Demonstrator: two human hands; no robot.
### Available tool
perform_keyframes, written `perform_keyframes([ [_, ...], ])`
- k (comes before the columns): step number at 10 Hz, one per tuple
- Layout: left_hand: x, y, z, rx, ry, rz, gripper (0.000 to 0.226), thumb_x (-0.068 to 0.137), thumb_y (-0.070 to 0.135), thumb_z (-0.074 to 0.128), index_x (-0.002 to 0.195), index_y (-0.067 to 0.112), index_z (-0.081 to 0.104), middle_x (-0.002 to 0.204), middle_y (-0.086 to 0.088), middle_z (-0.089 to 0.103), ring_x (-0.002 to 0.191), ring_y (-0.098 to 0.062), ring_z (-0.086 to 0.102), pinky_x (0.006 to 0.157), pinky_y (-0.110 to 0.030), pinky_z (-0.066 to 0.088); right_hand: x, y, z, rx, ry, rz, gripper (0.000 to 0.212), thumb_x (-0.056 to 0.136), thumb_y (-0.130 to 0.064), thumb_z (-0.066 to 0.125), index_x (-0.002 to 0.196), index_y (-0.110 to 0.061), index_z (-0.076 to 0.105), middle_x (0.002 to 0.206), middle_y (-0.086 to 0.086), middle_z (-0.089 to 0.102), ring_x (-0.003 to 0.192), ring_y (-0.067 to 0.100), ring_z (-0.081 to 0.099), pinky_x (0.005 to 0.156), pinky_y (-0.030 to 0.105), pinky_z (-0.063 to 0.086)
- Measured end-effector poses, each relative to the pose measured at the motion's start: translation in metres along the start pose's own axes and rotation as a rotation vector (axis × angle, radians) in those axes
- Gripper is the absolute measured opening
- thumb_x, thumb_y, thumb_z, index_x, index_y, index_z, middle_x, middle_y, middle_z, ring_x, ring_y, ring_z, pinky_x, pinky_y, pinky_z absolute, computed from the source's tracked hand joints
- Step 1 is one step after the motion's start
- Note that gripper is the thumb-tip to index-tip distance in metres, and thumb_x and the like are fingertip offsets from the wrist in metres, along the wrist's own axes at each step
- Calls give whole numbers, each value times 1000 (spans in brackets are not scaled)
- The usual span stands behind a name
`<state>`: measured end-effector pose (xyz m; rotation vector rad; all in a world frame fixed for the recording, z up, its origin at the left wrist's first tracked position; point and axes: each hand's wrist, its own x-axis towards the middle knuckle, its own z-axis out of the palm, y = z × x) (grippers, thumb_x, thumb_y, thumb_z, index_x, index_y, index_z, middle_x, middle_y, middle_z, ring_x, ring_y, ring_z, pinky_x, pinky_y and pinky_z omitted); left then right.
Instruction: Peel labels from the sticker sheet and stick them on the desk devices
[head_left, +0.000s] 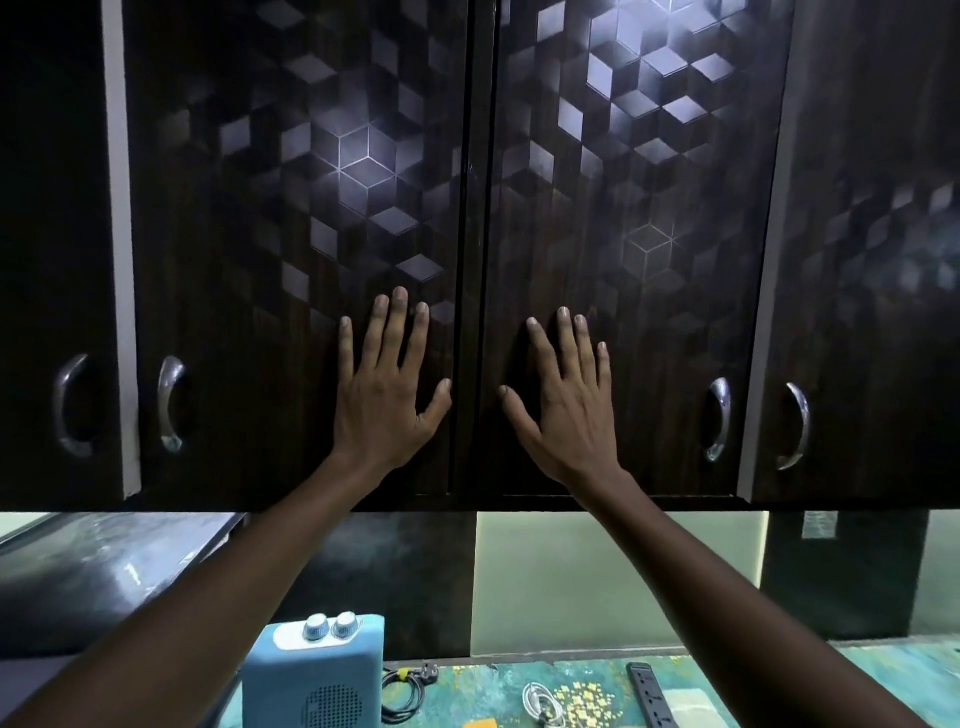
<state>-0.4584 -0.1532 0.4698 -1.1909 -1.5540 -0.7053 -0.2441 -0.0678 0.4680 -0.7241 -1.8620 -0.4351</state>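
My left hand lies flat, fingers spread, on the left door of a dark overhead cabinet. My right hand rests flat in the same way on the right door, just across the centre seam. Neither hand holds anything. Far below, on the desk, stand a blue box-shaped device with two knobs, a coiled black cable with a plug, a coiled white cable and a black power strip. No sticker sheet is in view.
Metal arched handles sit at the outer edges of the two doors, with more handles on the neighbouring doors. The desk has a teal patterned cover. A dark panel and a pale green wall lie behind the desk.
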Motion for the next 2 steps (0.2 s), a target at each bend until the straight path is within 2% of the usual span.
perform_keyframes([
  [1, 1, -1, 1, -18, 14, 11, 85, 98, 58, 41, 164, 15, 9, 173, -13, 0, 160, -28, -1, 125, -61, 9, 5, -23, -24, 348, 91, 167, 60, 101, -52, 50, 154, -26, 39, 166, 6, 31, 154, 18, 27, 126, 49, 25],
  [2, 2, -3, 1, -23, 40, 21, 85, 98, 59, 41, 164, 15, 12, 172, -13, 3, 160, -28, 1, 124, -62, 8, 4, -43, -65, 759, 250, 282, 37, 103, -45, 50, 129, -21, 63, 128, -1, 66, 119, 9, 62, 100, 43, 56],
])
